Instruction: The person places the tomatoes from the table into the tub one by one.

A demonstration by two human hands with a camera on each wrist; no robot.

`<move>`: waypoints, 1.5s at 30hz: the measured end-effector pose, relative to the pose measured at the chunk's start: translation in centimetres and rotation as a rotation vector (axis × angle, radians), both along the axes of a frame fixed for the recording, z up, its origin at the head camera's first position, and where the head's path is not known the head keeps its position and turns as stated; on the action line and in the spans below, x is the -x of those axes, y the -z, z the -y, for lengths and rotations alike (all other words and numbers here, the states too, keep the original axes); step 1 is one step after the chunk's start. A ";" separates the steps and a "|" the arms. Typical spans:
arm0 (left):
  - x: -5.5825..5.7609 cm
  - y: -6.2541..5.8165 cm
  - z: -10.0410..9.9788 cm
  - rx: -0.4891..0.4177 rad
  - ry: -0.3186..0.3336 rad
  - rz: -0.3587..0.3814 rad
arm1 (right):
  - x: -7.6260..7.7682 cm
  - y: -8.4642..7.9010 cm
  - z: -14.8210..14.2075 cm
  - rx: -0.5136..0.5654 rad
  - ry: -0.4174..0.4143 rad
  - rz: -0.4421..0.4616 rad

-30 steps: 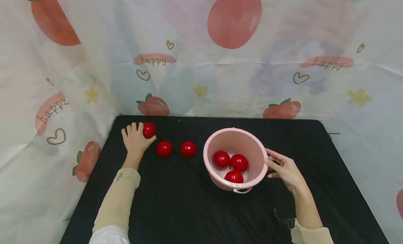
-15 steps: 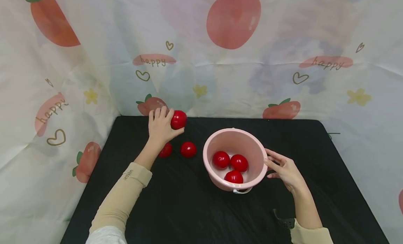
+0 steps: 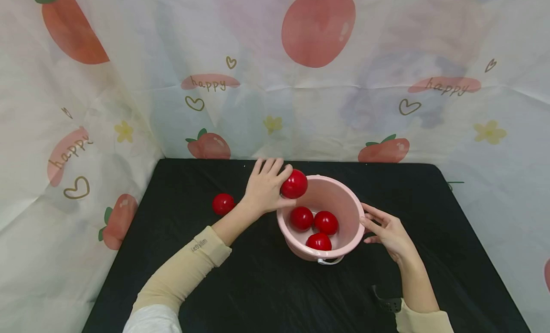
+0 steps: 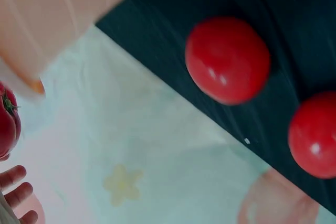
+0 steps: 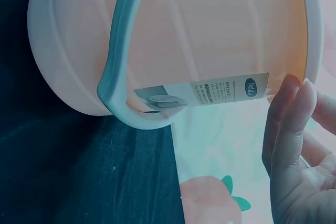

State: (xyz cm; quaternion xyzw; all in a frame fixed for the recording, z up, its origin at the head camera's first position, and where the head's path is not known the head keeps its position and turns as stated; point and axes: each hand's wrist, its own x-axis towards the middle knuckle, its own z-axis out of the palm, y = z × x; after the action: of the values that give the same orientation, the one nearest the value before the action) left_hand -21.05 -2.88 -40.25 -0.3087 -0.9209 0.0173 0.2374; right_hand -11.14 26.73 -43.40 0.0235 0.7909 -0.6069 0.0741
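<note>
My left hand (image 3: 263,189) grips a tomato (image 3: 294,184) over the left rim of a pink bucket (image 3: 343,204). In the left wrist view this tomato (image 4: 7,121) shows a green stem at the frame's edge. Three more tomatoes lie inside the bucket, one tomato (image 3: 319,241) closest to its front. Thumb and fingers of my right hand (image 3: 393,234) pinch the bucket's right rim, seen closely in the right wrist view. On the table, one tomato (image 3: 223,204) lies left of the bucket. The left wrist view shows a second loose tomato (image 4: 227,60), hidden behind my left arm in the head view.
A black cloth (image 3: 258,285) covers the table. Behind it and to the left hangs a pale printed curtain (image 3: 318,123). The bucket's handle (image 3: 331,262) hangs down at its front, and a dark watch strap (image 3: 388,304) is by my right wrist.
My left hand has lifted the tomato from the table's back left and carried it rightward to the bucket's rim. The right hand and bucket have stayed put.
</note>
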 end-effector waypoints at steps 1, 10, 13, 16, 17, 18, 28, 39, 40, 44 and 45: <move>-0.2 0.1 -0.5 0.016 0.013 0.006 | 0.0 0.0 0.0 0.000 -0.001 -0.002; -1.8 1.2 -4.7 0.157 0.146 0.123 | 0.0 0.0 0.0 0.008 -0.006 -0.006; -2.0 1.6 -6.0 0.192 0.197 0.145 | 0.0 0.0 0.0 0.003 -0.004 -0.007; -2.2 2.0 -7.1 0.257 0.232 0.171 | 0.0 0.1 0.0 0.002 0.001 -0.005; -2.3 2.1 -7.4 0.281 0.242 0.180 | 0.0 0.1 0.0 0.002 0.001 -0.003; -2.3 2.3 -7.6 0.308 0.251 0.181 | 0.0 0.1 0.0 0.003 0.002 -0.001; -2.8 4.0 -9.7 0.590 0.301 0.194 | 0.0 0.1 0.1 0.010 0.003 0.007; -2.8 4.8 -10.7 0.732 0.274 0.214 | 0.0 0.2 0.1 -0.003 0.012 0.013; -2.8 4.8 -10.7 0.735 0.265 0.227 | 0.0 0.2 0.1 -0.003 0.012 0.013; -2.9 4.9 -10.7 0.745 0.221 0.273 | 0.0 0.2 0.1 0.003 0.010 0.010; -2.9 4.9 -10.7 0.747 0.213 0.282 | 0.0 0.2 0.1 0.004 0.010 0.010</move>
State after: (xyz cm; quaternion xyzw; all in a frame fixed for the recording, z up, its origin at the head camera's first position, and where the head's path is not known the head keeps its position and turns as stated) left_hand -18.19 7.78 -45.17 -0.4666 -0.8377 0.2831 -0.0191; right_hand -11.14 26.65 -43.62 0.0302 0.7892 -0.6088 0.0753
